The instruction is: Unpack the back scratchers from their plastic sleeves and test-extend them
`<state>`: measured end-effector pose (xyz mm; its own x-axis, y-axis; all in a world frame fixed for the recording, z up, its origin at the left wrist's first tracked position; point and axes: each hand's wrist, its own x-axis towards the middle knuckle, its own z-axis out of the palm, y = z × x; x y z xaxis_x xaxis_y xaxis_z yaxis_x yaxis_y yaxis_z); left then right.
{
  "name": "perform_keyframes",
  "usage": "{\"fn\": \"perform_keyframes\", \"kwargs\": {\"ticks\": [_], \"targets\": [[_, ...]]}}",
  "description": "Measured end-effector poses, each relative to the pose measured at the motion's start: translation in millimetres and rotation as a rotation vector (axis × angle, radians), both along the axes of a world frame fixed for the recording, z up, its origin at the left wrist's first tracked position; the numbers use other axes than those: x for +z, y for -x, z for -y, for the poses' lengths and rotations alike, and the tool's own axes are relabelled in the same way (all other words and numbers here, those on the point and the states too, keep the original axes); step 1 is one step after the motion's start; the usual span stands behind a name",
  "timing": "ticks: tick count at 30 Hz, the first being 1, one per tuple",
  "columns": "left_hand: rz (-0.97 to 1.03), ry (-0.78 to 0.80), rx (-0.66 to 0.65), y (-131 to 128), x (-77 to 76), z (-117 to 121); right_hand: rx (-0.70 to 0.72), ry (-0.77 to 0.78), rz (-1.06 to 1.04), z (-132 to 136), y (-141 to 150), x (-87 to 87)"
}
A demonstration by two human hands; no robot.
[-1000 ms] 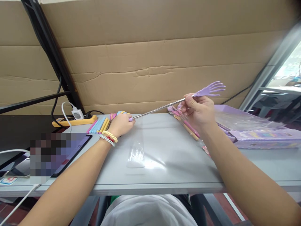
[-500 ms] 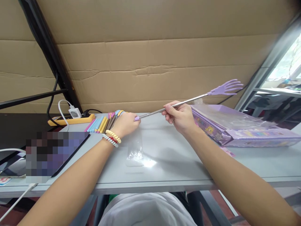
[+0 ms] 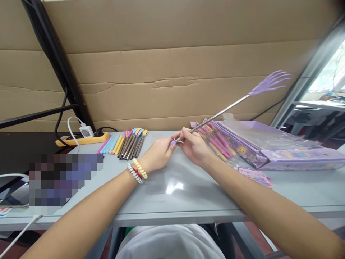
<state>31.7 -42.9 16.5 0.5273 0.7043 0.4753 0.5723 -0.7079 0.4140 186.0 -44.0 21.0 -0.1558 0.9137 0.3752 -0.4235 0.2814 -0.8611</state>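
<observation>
Both my hands grip a telescopic back scratcher with a silver rod and a purple hand-shaped head, which points up and to the right. My left hand is closed on its purple lower end, most of which the fingers hide. Just beside it, my right hand pinches the lower part of the rod between thumb and fingers. To the left of my hands lie several metal rods with coloured hand-shaped heads, and next to them a row of coloured handles.
A purple patterned box with clear plastic on it stands at the right. Beside it lie bagged pink and orange scratchers and a printed packet. At the left are a yellow power strip and a blurred-out device. Cardboard stands behind.
My right hand has slid down the rod from near the purple head to beside my left hand. The scratcher now tilts up more steeply, and my left hand has moved right.
</observation>
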Motion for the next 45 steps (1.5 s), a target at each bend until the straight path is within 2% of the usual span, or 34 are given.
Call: {"fn": "perform_keyframes", "kwargs": {"ticks": [8,14,20,26,31,39,45], "targets": [[0.016,0.041,-0.148,-7.9,-0.8,10.1,0.111,-0.041,-0.07,10.1,-3.0,3.0],[-0.023,0.05,-0.002,-13.3,-4.9,12.3,0.095,-0.069,-0.079,13.2,0.3,-0.3],[-0.035,0.04,-0.005,-10.0,0.4,7.8,0.118,-0.064,-0.038,16.0,0.3,7.9],[-0.078,0.025,0.056,4.6,6.4,-6.7,0.009,-0.095,-0.033,14.5,-6.1,19.2],[-0.123,0.023,0.076,30.2,8.6,-26.1,-0.13,-0.176,-0.1,13.8,-25.6,33.1],[-0.154,-0.103,0.277,81.8,16.2,-49.6,-0.245,-0.231,-0.225,8.5,-50.0,47.4],[-0.2,-0.105,0.576,96.2,23.4,-52.2,-0.379,-0.207,-0.42,6.3,-68.6,62.3]]}}
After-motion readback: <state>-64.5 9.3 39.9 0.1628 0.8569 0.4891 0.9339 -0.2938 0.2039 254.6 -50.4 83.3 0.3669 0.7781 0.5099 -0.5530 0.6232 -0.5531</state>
